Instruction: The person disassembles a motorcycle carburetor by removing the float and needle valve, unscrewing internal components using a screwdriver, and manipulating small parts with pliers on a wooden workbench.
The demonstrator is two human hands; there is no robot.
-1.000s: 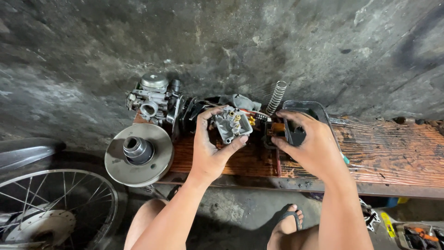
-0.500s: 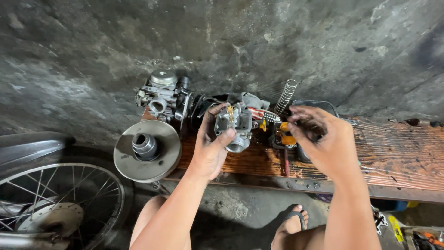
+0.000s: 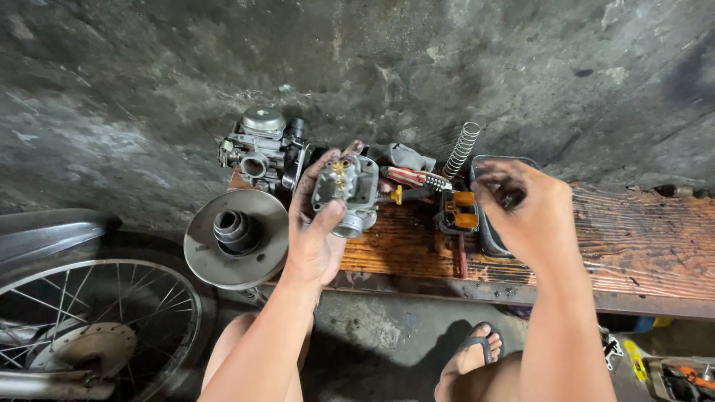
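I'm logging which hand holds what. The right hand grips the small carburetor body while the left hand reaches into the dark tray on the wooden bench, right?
Not quite: the hands are swapped. In the head view the left hand grips the carburetor body, and the right hand reaches into the dark tray on the wooden bench.

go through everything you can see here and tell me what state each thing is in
left hand: gripping the open carburetor body, held up
right hand: fingers curled over the dark tray
second carburetor: assembled, resting by the wall
pulley disc: lying flat
spring: leaning on the wall
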